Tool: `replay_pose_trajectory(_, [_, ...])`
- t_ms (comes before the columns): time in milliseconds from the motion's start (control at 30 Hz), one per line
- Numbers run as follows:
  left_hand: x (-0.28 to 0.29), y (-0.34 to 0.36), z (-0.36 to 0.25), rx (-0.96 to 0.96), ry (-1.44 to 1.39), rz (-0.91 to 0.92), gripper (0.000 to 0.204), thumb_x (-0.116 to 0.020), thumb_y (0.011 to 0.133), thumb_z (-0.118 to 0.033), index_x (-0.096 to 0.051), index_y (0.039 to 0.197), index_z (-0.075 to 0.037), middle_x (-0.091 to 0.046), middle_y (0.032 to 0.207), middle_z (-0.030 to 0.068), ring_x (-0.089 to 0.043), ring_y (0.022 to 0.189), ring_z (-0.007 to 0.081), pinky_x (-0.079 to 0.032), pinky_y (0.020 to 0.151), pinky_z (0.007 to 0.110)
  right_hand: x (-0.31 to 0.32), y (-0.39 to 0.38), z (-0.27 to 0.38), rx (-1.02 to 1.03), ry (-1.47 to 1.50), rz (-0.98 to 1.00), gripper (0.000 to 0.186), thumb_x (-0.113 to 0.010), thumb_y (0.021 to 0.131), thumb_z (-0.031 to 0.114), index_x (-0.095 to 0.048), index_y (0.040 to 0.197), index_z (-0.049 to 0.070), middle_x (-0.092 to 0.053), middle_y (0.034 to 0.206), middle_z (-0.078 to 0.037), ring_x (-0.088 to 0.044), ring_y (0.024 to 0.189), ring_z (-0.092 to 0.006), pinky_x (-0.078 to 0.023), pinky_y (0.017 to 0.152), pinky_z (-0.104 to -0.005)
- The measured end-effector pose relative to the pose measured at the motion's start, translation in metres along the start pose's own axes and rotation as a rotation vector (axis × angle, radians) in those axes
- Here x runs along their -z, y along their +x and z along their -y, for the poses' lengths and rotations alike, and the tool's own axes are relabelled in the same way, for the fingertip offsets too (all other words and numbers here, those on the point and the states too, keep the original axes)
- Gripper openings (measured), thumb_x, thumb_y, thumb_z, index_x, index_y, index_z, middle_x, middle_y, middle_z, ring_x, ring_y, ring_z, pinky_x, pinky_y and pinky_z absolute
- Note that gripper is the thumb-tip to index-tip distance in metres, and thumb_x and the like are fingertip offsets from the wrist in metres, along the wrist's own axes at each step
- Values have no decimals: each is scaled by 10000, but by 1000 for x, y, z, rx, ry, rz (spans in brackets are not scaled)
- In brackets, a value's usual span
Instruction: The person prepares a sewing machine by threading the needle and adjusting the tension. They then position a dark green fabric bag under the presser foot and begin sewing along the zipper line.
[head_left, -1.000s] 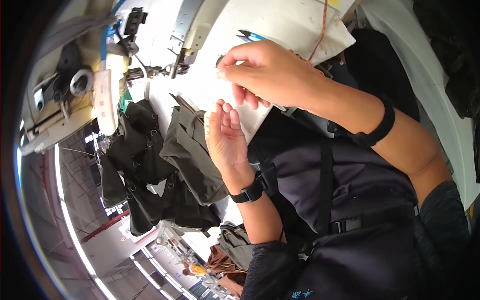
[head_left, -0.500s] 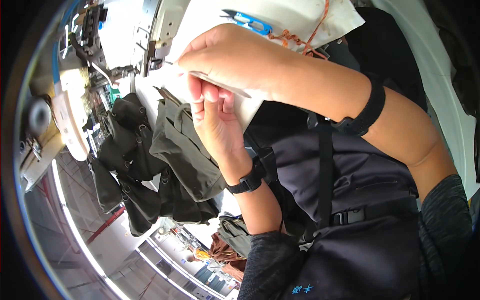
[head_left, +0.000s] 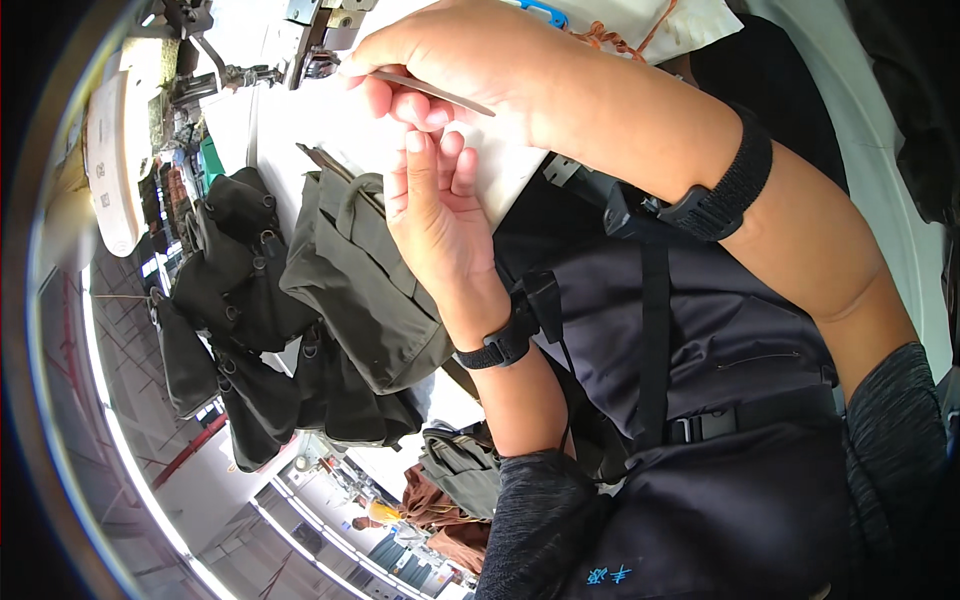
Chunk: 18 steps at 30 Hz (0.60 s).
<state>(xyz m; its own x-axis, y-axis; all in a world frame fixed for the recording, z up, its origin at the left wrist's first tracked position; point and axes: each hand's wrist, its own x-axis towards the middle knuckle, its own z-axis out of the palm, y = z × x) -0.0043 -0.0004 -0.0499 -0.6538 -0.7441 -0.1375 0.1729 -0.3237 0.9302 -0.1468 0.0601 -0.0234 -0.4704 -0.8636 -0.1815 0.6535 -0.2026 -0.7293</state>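
Note:
My right hand [head_left: 450, 60] comes in from the right above the white work surface [head_left: 268, 125]. Its fingers are closed on a thin, flat greyish strip [head_left: 440, 95] that runs along the palm; its exact kind cannot be made out. Just below, my left hand [head_left: 440, 225] points upward, palm showing. Thumb and forefinger are together close to the right fingertips, the other fingers loosely curled; anything pinched there is hidden. Beside the left hand lies a dark olive fabric piece [head_left: 365, 285] with folds and a strap-like edge.
Several dark fabric pieces with metal rings [head_left: 240, 270] hang over the table's left side. Machine parts [head_left: 325, 40] stand at the top left. Blue-handled snips [head_left: 545, 12] and orange cord [head_left: 610, 38] lie at the top. Brown cloth [head_left: 430, 495] is lower down.
The view has shifted, so the table things sit higher and the snips are mostly cut off. My hands are slightly farther apart; the right still grips the strip.

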Motion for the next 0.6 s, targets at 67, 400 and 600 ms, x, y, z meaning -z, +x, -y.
replay_pose_trajectory(67, [2, 0, 1, 1, -14, -2, 248, -635, 978, -108, -581, 1199, -7, -673, 1078, 59, -674, 920, 129, -601, 784, 230, 3, -6, 6, 66, -193, 4, 189, -653, 809, 151, -679, 675, 20, -635, 620, -65, -511, 516, -149, -396, 484, -294])
replay_pose_trajectory(400, [0, 1, 1, -3, 13, 7, 256, -613, 983, -75, -558, 1220, 7, -662, 1082, 76, -666, 949, 129, -592, 793, 220, -9, -22, 20, -25, 159, 21, 277, -530, 914, 109, -624, 765, -104, -581, 622, -135, -512, 525, -181, -385, 481, -295])
replay_pose_trajectory(600, [1, 2, 3, -6, -7, -29, 214, -670, 966, -152, -635, 1122, -10, -691, 972, 41, -667, 801, 102, -589, 711, 223, -2, -38, 27, 22, -91, -34, 199, -561, 903, 90, -629, 813, -74, -580, 639, -92, -476, 529, -135, -366, 492, -272])
